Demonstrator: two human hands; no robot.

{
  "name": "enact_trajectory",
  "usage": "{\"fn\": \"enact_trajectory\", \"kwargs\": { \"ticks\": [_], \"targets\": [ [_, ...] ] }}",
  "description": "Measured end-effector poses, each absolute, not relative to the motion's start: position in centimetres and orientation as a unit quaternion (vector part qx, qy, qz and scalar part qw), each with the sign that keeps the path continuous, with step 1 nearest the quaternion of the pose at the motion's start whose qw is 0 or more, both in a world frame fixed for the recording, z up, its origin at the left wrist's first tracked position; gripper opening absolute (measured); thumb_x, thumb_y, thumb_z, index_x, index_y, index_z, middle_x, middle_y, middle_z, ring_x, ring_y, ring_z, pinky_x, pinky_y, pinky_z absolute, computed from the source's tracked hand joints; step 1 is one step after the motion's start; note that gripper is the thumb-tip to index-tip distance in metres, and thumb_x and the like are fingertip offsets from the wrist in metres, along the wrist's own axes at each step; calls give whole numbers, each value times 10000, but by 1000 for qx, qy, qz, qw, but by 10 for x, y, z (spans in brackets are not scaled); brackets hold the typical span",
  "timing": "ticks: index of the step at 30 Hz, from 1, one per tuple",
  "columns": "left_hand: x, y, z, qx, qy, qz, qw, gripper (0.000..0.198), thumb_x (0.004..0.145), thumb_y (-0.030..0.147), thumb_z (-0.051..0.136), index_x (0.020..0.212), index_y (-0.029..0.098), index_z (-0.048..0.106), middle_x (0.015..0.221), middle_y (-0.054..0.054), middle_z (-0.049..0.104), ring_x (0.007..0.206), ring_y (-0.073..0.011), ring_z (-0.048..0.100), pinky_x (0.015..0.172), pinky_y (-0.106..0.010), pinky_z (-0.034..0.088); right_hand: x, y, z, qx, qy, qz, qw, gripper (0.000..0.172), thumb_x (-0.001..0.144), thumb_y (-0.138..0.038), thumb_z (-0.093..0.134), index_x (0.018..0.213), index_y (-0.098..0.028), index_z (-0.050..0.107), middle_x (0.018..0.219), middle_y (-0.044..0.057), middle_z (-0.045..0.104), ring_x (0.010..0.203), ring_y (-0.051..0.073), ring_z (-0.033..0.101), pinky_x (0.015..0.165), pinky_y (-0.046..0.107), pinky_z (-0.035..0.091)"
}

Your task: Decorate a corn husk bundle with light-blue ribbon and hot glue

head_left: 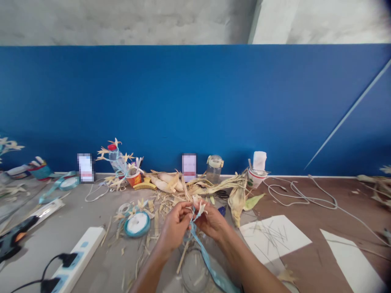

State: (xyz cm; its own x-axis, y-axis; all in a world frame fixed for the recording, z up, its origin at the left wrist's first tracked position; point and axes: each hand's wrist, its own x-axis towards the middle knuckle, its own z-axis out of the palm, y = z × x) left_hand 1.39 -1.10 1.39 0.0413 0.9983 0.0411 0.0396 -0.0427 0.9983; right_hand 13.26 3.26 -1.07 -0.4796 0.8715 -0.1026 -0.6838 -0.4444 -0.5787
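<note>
My left hand (176, 225) is closed in a pinch on a light blue ribbon (201, 246), close to a small pale flower that looks made of dried husk. Beside it my right hand (214, 221) is closed around the husk flower (200, 210), its fingers partly hidden behind the petals. The ribbon winds at the flower's base and trails down toward the table's near edge. Below my hands lies a clear round container (195, 270). To the left rests a roll of blue ribbon (137, 224), with a few husk flowers beside it.
Dried corn husks (165, 182) spread along the back by a glass jar (214, 169) and a paper cup (255, 179). Thin wires lie on white paper (276, 238) at right. A power strip (79, 260) and a glue gun (21, 236) are at left; a white cable (305, 199) coils rear right.
</note>
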Motion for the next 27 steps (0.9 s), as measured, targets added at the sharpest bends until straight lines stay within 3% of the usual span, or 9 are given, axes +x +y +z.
{"fn": "enact_trajectory", "kwargs": {
  "ticks": [18, 24, 27],
  "targets": [
    [11, -13, 11, 640, 510, 445, 363, 227, 783, 212, 472, 892, 200, 671, 777, -40, 648, 599, -140, 540, 554, -249, 412, 135, 33, -6, -221, -246, 823, 462, 209, 568, -172, 758, 567, -155, 550, 494, -46, 565, 452, 75, 498, 484, 194, 404],
    [14, -12, 9, 559, 504, 494, 435, 162, 765, 257, 514, 899, 181, 567, 765, -37, 632, 672, -161, 586, 544, -246, 437, 134, 30, -1, -207, -234, 827, 467, 187, 598, -190, 748, 587, -177, 562, 539, -49, 566, 485, 86, 515, 499, 205, 414],
    [16, -10, 9, 504, 496, 529, 468, 254, 737, 265, 554, 963, 191, 466, 723, -4, 602, 590, -132, 576, 502, -229, 430, 135, 30, -2, -216, -232, 825, 468, 151, 605, -201, 748, 634, -185, 600, 552, -46, 569, 498, 91, 518, 507, 207, 432]
  ]
}}
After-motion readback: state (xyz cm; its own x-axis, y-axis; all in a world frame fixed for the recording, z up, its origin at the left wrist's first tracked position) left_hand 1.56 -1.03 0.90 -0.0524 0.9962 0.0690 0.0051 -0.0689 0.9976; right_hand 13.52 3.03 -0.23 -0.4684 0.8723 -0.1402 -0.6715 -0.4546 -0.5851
